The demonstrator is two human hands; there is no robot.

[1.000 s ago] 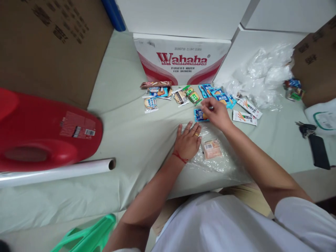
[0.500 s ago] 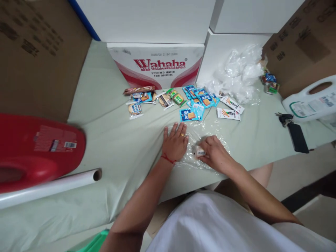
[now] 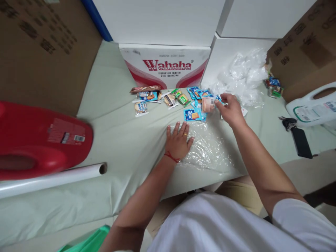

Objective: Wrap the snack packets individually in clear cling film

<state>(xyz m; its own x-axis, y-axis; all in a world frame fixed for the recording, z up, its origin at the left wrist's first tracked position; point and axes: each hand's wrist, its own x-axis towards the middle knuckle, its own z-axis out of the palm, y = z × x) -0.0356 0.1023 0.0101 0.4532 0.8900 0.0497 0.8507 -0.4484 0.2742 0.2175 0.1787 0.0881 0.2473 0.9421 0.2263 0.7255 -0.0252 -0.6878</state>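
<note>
My left hand point(image 3: 179, 141) lies flat with fingers spread on the left edge of a clear plastic bag point(image 3: 207, 148). My right hand point(image 3: 229, 109) pinches a small pinkish wrapped snack point(image 3: 208, 104) over the pile of blue biscuit packets point(image 3: 195, 92). Just in front of that pile lies another blue biscuit packet point(image 3: 192, 114). To the left are green-wrapped snacks point(image 3: 183, 99), a round biscuit in clear wrap point(image 3: 170, 100), a small biscuit packet point(image 3: 141, 107) and a long brown packet point(image 3: 145, 89). White stick-snack packets point(image 3: 244, 112) are mostly hidden behind my right hand.
A Wahaha carton point(image 3: 168, 66) stands at the back, beside crumpled clear bags point(image 3: 244, 77). At left are a red jug point(image 3: 44, 140) and a white roll point(image 3: 65, 178). A white jug point(image 3: 315, 106), keys point(image 3: 288, 122) and a black phone point(image 3: 301, 141) are at right.
My right hand has lifted the pinkish snack off the clear bag and carried it away from me to the blue packets. My left hand stays flat on the bag. The view has shifted slightly.
</note>
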